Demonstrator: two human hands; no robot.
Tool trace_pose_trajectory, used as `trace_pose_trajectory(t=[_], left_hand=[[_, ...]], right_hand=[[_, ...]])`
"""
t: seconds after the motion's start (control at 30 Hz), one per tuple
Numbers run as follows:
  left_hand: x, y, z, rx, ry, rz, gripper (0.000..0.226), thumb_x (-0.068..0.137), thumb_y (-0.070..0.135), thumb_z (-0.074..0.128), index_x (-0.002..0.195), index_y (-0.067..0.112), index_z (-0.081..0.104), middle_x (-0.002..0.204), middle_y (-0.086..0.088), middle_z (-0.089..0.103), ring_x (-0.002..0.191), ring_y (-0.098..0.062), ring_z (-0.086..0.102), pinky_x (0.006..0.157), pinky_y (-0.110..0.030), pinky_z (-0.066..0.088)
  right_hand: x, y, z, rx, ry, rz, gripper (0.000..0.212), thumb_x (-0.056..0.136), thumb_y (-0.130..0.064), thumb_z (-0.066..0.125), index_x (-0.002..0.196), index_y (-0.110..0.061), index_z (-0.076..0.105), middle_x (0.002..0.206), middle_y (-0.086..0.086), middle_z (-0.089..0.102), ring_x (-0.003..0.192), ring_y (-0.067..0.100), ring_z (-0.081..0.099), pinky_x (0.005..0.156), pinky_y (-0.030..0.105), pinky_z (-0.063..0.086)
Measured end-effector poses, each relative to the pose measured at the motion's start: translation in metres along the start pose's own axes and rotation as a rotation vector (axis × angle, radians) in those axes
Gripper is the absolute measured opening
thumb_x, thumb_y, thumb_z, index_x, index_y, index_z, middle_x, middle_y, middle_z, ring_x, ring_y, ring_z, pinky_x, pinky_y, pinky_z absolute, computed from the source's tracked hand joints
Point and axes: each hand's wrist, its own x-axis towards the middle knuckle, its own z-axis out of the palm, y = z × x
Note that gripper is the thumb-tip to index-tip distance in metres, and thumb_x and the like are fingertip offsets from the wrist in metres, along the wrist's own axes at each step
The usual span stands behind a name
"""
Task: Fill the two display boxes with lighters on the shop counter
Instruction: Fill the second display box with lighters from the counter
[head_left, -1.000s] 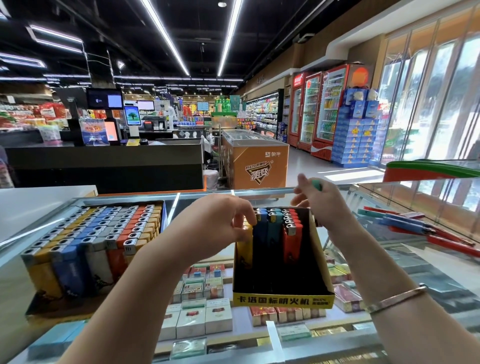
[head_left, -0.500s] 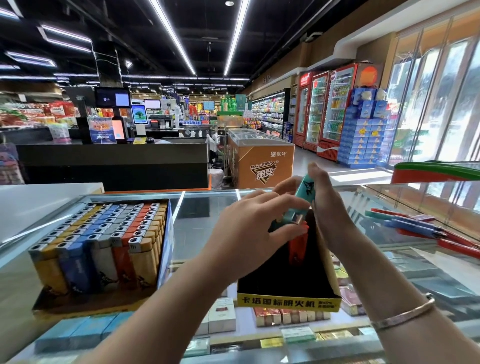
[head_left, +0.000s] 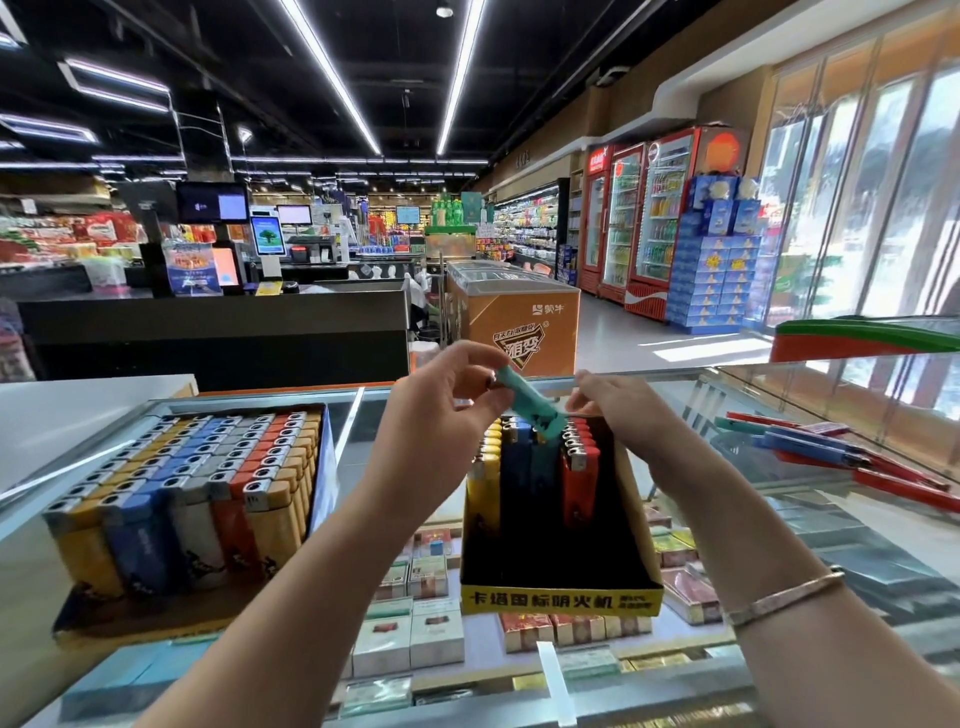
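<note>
A black and yellow display box (head_left: 561, 600) stands on the glass counter (head_left: 358, 415), with yellow, blue and red lighters upright at its back. My left hand (head_left: 441, 415) pinches the upper end of a teal lighter (head_left: 530, 402), which tilts down into the box between the blue and red rows. Beside the lighter's lower end, my right hand (head_left: 618, 410) has its fingers curled at it; whether they hold it I cannot tell. A second display box (head_left: 208, 608) at the left is packed with rows of lighters.
Several loose lighters (head_left: 810, 447) in red, blue and teal lie on the glass at the right. Cigarette packs (head_left: 436, 634) show under the glass. A white counter top (head_left: 67, 410) adjoins at the far left. Behind are a checkout desk and an orange freezer.
The teal lighter has passed from my right hand into my left hand's pinch. It has tipped over and now points down into the box. The view has shifted a little.
</note>
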Motion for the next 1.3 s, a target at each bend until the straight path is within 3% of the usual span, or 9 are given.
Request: trace_pose_trajectory(t=[0.23,0.47,0.6,0.67,0.77,0.83,1.0,1.17,1.3], left_hand=[[-0.006,-0.006,0.013,0.252,-0.142,0.127,0.023,0.078,0.011,0.071,0.098,0.023,0.070,0.090,0.022,0.059,0.074,-0.002,0.062,0.070,-0.016,0.053],[-0.011,-0.006,0.033,0.508,-0.142,0.260,0.023,0.078,0.013,0.071,0.101,0.018,0.071,0.098,0.006,0.067,0.091,-0.014,0.061,0.085,-0.033,0.052],[-0.009,-0.008,0.036,0.593,-0.114,0.304,0.016,0.078,0.012,0.071,0.094,0.015,0.072,0.093,0.003,0.070,0.095,-0.020,0.063,0.104,-0.026,0.027],[-0.008,-0.010,0.034,0.601,-0.130,0.306,0.014,0.078,0.013,0.071,0.091,0.016,0.073,0.092,0.004,0.070,0.090,-0.018,0.063,0.107,-0.030,0.027],[-0.007,-0.013,0.031,0.646,-0.147,0.283,0.017,0.081,0.021,0.069,0.097,0.022,0.072,0.102,0.008,0.066,0.101,-0.017,0.051,0.096,-0.033,0.036],[-0.005,-0.018,0.028,0.569,-0.210,0.154,0.021,0.084,0.026,0.065,0.105,0.029,0.069,0.116,0.011,0.057,0.112,-0.014,0.043,0.097,-0.030,0.031],[-0.004,-0.024,0.019,0.062,-0.441,-0.287,0.033,0.083,0.021,0.066,0.105,0.044,0.061,0.139,0.014,0.034,0.130,-0.015,0.032,0.104,-0.044,0.039],[-0.005,-0.029,0.017,-0.083,-0.526,-0.304,0.069,0.079,0.006,0.067,0.128,0.046,0.039,0.149,0.013,0.018,0.133,-0.019,0.029,0.101,-0.036,0.043],[-0.007,-0.036,0.019,-0.321,-0.581,-0.424,0.095,0.074,-0.010,0.066,0.140,0.036,0.015,0.132,-0.002,0.034,0.111,-0.023,0.053,0.078,-0.020,0.053]], right_hand=[[0.004,0.005,0.003,-0.004,-0.033,0.067,0.042,0.097,-0.039,0.040,0.073,-0.011,0.061,0.070,0.004,0.059,0.063,0.013,0.054,0.056,0.025,0.036],[0.006,0.007,0.007,-0.026,-0.062,0.046,0.045,0.097,-0.040,0.039,0.081,-0.004,0.061,0.081,0.013,0.059,0.075,0.021,0.054,0.072,0.033,0.040],[0.007,0.009,0.006,-0.011,-0.055,0.031,0.044,0.097,-0.040,0.040,0.068,-0.013,0.058,0.073,0.006,0.060,0.070,0.017,0.054,0.068,0.030,0.040],[0.007,0.010,0.006,-0.007,-0.058,0.026,0.044,0.097,-0.040,0.040,0.066,-0.015,0.058,0.073,0.005,0.060,0.070,0.017,0.054,0.068,0.030,0.040],[0.007,0.010,0.006,-0.026,-0.067,0.020,0.043,0.097,-0.041,0.040,0.072,-0.014,0.060,0.079,0.006,0.061,0.075,0.018,0.056,0.070,0.030,0.041],[0.008,0.011,0.006,-0.036,-0.067,0.012,0.042,0.097,-0.040,0.040,0.072,-0.014,0.061,0.079,0.006,0.061,0.076,0.018,0.056,0.069,0.030,0.041],[0.008,0.014,0.005,-0.050,-0.051,-0.032,0.038,0.097,-0.028,0.043,0.063,-0.015,0.052,0.067,0.002,0.053,0.064,0.013,0.048,0.062,0.027,0.036],[0.009,0.017,0.002,-0.016,-0.025,-0.003,0.036,0.096,-0.026,0.046,0.077,0.001,0.061,0.073,0.011,0.058,0.069,0.019,0.053,0.067,0.032,0.039],[0.010,0.021,-0.003,0.038,0.026,0.024,0.030,0.094,-0.026,0.050,0.076,-0.004,0.059,0.068,0.012,0.053,0.064,0.020,0.051,0.065,0.032,0.040]])
